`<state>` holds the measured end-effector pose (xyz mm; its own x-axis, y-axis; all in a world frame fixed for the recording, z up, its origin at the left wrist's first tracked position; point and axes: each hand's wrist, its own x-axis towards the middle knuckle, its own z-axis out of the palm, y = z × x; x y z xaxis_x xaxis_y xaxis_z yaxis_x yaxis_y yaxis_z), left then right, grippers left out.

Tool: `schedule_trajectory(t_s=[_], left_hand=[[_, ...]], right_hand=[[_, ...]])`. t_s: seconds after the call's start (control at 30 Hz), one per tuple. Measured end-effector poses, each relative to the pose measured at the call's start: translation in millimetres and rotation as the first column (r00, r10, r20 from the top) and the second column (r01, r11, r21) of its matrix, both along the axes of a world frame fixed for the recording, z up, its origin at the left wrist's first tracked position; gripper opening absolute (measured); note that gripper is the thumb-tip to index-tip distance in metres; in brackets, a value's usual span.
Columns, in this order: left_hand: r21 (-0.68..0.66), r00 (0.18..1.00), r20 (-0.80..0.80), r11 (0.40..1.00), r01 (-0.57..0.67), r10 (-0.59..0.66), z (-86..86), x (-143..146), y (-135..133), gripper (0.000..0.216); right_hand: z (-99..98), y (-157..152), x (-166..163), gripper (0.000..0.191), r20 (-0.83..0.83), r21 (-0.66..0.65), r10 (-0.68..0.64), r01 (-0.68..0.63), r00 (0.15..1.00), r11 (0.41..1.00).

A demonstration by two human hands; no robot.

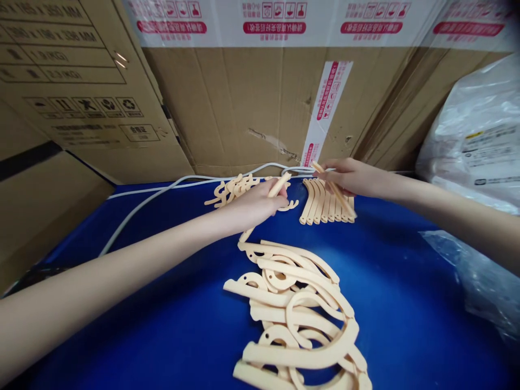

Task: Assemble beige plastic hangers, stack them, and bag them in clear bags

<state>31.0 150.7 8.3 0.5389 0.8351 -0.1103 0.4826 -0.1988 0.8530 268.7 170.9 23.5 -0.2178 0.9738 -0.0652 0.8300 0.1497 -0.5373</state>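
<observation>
My left hand (255,206) is closed around one pale orange curved plastic piece (279,186), held over the blue table (406,303). My right hand (349,176) pinches another thin piece (339,196) and rests it on a neat row of stacked curved pieces (325,206). A loose pile of the same curved pieces (300,314) lies in front of me. Behind my left hand lies a smaller heap of offcut scraps (233,189).
Large cardboard boxes (252,103) wall off the back and left. A white cable (162,189) runs along the table's far edge. Clear plastic bags (475,135) sit at the right, one spilling onto the table (479,281).
</observation>
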Motion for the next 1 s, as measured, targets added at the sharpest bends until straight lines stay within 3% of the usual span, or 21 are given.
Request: schedule_trajectory(t_s=[0.13, 0.23, 0.4, 0.53, 0.63, 0.8, 1.0], left_hand=[[0.124, 0.994, -0.107, 0.992, 0.01, 0.004, -0.6, 9.8, 2.0, 0.019], [0.129, 0.991, -0.133, 0.991, 0.035, -0.017, -6.2, 20.9, 3.0, 0.025], [0.032, 0.999, -0.032, 0.999, 0.038, -0.037, -16.9, 34.8, 11.0, 0.031], [-0.01, 0.996, 0.034, 0.997, 0.078, -0.077, -20.3, 41.2, 17.6, 0.031], [-0.047, 0.996, 0.037, 0.996, 0.079, -0.077, -19.2, 44.9, 18.3, 0.032], [-0.113, 0.997, 0.05, 0.991, 0.07, -0.065, -14.8, 47.9, 16.4, 0.03], [-0.158, 0.999, 0.03, 0.987, 0.033, -0.028, -11.6, 49.5, 16.5, 0.029]], right_hand=[[-9.1, 6.2, -9.6, 0.035, 0.301, 0.072, 0.043, -0.068, 0.953, 0.995], [-15.0, 9.9, -18.2, 0.032, 0.418, 0.149, 0.081, -0.156, 0.905, 0.976], [-18.6, 11.4, -25.5, 0.027, 0.427, 0.119, 0.104, -0.169, 0.898, 0.978], [-16.7, 8.1, -27.4, 0.026, 0.44, 0.178, 0.062, -0.154, 0.896, 0.972], [-12.7, 2.8, -24.5, 0.027, 0.431, 0.176, 0.054, -0.142, 0.901, 0.974], [-6.4, -15.7, -13.1, 0.034, 0.492, 0.143, 0.194, -0.299, 0.849, 0.943], [-7.6, -36.5, -7.4, 0.045, 0.591, 0.096, 0.138, -0.239, 0.794, 0.966]])
